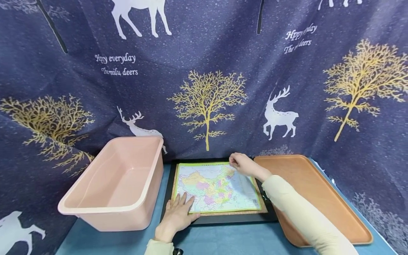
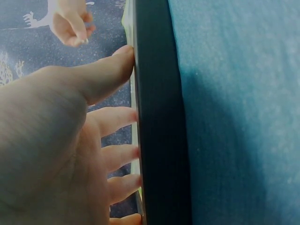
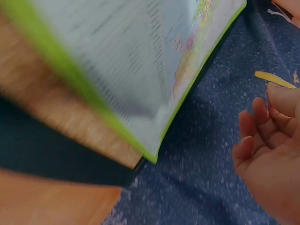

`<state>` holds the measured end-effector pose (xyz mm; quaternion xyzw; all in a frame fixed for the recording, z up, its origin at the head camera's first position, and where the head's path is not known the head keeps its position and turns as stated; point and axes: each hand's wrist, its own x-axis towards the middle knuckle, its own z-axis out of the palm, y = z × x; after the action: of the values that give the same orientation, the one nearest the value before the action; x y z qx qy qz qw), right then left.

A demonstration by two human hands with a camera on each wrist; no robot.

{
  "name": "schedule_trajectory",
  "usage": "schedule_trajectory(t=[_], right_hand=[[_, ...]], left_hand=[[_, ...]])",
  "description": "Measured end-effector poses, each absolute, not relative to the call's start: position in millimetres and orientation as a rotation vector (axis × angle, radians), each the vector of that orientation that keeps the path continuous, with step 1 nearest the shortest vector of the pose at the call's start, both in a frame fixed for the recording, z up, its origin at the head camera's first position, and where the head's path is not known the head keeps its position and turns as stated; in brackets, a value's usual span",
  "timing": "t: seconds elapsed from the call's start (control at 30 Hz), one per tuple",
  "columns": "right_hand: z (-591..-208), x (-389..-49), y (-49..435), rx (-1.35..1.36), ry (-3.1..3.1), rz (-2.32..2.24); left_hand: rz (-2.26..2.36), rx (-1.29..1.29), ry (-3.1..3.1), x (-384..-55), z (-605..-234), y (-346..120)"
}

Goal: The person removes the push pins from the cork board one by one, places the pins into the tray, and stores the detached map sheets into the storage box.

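A map of China (image 1: 220,189) with a light green border lies on a cork board in a black frame (image 1: 236,218). My left hand (image 1: 179,211) rests with fingers spread over the map's lower left corner. In the left wrist view its fingertips press at the map's edge, with the thumb (image 2: 110,72) above. My right hand (image 1: 243,165) hovers at the upper right part of the map, fingers loosely curled, nothing visible between them. The right wrist view shows this hand (image 3: 274,154) apart from the map's corner, which sticks out slightly past the cork (image 3: 126,152).
A pink plastic basin (image 1: 109,209) stands left of the board. To the right, a brown tray (image 1: 313,193) lies close against the frame, under my right forearm. Blue cloth (image 1: 223,237) covers the table. Behind hangs a dark blue curtain (image 1: 220,46) printed with deer and trees.
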<state>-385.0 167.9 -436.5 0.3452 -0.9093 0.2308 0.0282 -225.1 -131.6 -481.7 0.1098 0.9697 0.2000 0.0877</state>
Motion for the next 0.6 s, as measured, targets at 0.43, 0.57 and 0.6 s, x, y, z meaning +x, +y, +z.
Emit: schedule_trajectory(t=[0.43,0.57,0.6], right_hand=[[-425.4,-343.9,227.5,0.991,-2.654,0.652],[-430.7,-329.2,248.2,0.940,-2.600,0.662],[-432.4,-325.5,253.2,0.935,-2.586,0.665]], left_hand=[[0.626,0.333,2.882,-225.3,-484.7,-133.0],[0.622,0.341,2.879,-225.6,-483.9,-132.4],[0.623,0.342,2.878,-225.8,-483.6,-132.4]])
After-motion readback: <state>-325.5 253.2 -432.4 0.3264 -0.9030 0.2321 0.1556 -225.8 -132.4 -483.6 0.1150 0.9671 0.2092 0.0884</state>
